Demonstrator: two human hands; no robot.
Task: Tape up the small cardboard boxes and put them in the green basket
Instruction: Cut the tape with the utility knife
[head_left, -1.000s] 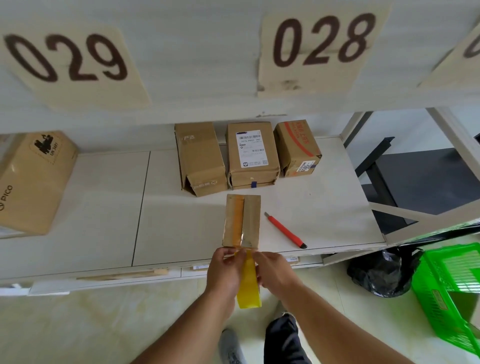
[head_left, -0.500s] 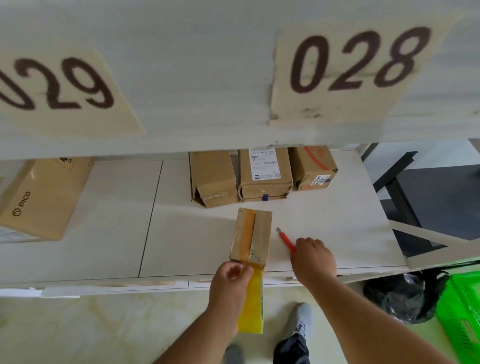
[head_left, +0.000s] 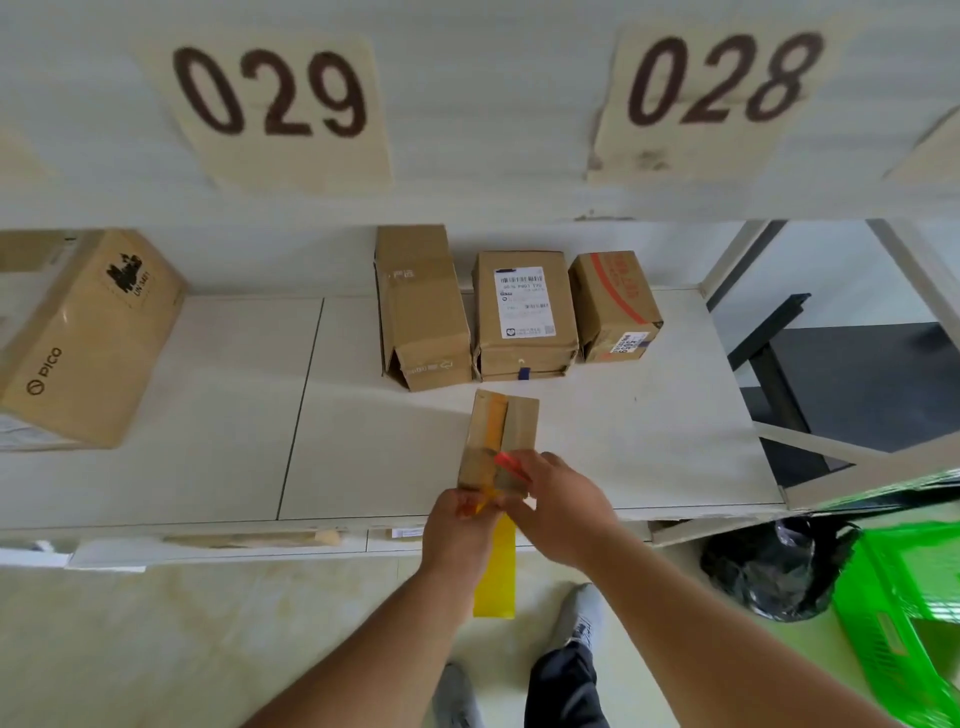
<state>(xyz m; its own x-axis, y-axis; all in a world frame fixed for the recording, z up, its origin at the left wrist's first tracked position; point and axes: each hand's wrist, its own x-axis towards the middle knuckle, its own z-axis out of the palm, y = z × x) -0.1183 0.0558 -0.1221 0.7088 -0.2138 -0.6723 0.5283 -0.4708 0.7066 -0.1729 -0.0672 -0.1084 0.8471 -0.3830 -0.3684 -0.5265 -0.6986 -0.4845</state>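
The box (head_left: 501, 441) lies at the shelf's (head_left: 649, 441) front edge, its near end at the fingertips of both hands; open shelf lies to either side. Tan cardboard, yellow tape (head_left: 494, 571) along its seam, the tail hanging past the edge. The left hand (head_left: 457, 535) pinches the tape. The right hand (head_left: 561, 509) grips a red cutter (head_left: 511, 464) over the box. The basket (head_left: 904, 618) sits well right of them.
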